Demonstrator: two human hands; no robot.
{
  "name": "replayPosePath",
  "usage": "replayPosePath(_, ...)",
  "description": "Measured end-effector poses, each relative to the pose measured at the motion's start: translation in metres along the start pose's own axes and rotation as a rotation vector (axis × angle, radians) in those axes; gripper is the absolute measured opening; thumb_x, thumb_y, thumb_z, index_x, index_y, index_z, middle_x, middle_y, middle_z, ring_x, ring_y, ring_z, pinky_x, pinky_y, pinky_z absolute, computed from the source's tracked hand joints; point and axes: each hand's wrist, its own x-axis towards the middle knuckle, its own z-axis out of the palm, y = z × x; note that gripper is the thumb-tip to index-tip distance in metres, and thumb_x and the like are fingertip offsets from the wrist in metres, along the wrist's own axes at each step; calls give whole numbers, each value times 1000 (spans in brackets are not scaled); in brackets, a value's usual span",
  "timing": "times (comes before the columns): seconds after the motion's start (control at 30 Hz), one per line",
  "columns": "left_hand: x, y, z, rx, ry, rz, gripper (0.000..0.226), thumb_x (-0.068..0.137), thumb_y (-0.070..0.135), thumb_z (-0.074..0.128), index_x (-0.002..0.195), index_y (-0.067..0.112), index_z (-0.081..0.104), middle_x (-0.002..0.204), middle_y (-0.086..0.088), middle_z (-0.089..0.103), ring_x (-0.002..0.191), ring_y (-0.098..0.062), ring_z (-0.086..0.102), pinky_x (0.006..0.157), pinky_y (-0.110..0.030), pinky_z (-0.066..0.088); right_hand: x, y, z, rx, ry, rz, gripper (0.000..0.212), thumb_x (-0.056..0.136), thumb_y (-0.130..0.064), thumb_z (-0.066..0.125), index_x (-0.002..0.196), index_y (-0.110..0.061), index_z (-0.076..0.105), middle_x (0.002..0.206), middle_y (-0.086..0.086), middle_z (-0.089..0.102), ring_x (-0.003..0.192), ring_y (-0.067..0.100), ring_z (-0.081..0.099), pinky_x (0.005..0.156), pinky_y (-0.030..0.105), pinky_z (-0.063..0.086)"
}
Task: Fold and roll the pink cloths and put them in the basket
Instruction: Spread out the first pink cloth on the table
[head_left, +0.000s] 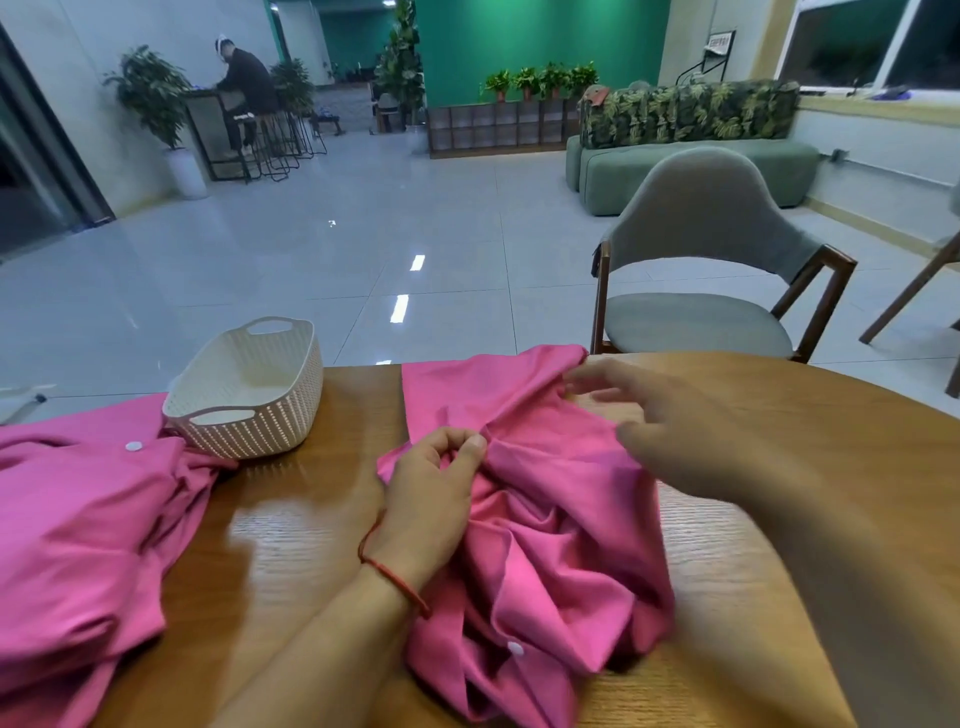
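The left grip (431, 488) is a bare hand with short, rounded nails; its thumbnail (475, 442) looks plain, though the finish is hard to judge; round the wrist behind it runs a thin red cord bracelet (397, 579), a single narrow strand worn slack, slanting across the wrist with a loose loop standing off on the little-finger side; the left forearm (322, 644) is bare along all its visible length; the right grip (670, 415) is likewise a bare hand, blurred so that nails and finer detail cannot be made out; the right forearm (831, 545) is bare too, broad and blurred in the lower right corner.
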Motion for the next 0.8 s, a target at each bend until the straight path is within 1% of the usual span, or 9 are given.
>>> replayPosePath(0.13,14,1,-7,-156,38,-37,36,81,52,73,100,22,76,104,-13,77,111,-44,68,103,-63,51,-11,39,-21,-373,-409,82,67,91,-15,69,146,-52,53,143,-37,50,132,-11,45,117,25,31)
replayPosePath(0.23,21,11,-9,-160,2,-35,31,85,46,74,102,20,75,108,-16,76,113,-44,67,105,-63,50,-19,55,-3,-317,-416,7,53,95,-33,76,142,-50,59,147,-42,48,134,-32,28,130,36,0)
replayPosePath(0.27,22,17,-9,-156,-10,-28,24,89,41,74,102,20,75,108,-16,76,110,-41,69,105,-60,51,-22,58,3,-279,-365,-5,39,98,-33,74,133,-48,66,140,-42,56,131,-30,37,131,40,0)
replayPosePath(0.33,26,32,-10,-119,-4,-22,7,97,28,70,98,22,75,104,-12,77,99,-27,70,100,-51,55,-32,51,6,-126,-255,5,30,101,-12,68,112,-38,77,114,-30,74,113,-14,62,127,45,26)
replayPosePath(0.4,31,51,-13,-136,29,-44,8,101,18,67,99,23,73,103,-11,75,95,-24,69,92,-44,56,-44,35,0,112,-158,46,39,100,5,59,106,-29,78,107,-7,79,103,4,71,102,46,53)
replayPosePath(0.5,37,86,-27,-395,-4,-135,21,102,18,64,123,19,63,108,-13,70,90,-23,71,84,-37,58,-55,7,-19,392,-24,79,22,103,-5,61,118,-14,74,114,13,77,103,18,71,97,49,56)
replayPosePath(0.63,24,120,-62,-629,-366,-271,72,101,46,59,151,-5,46,149,-33,49,138,-43,53,120,-52,38,-70,-35,-37,724,67,78,27,102,-16,62,125,-9,73,117,17,78,102,25,76,86,30,62)
replayPosePath(0.73,4,125,-78,-688,-419,-283,68,104,47,49,148,-5,51,152,-29,48,143,-40,47,124,-52,32,-79,-55,-51,800,97,86,22,96,-22,66,109,-15,83,107,12,81,92,18,78,79,24,62)
replayPosePath(0.8,-13,117,-80,-708,-377,-262,53,106,42,48,134,0,68,142,-24,60,132,-33,60,114,-45,46,-82,-61,-58,729,96,126,29,80,-46,77,93,-21,85,96,2,80,82,10,76,74,19,59)
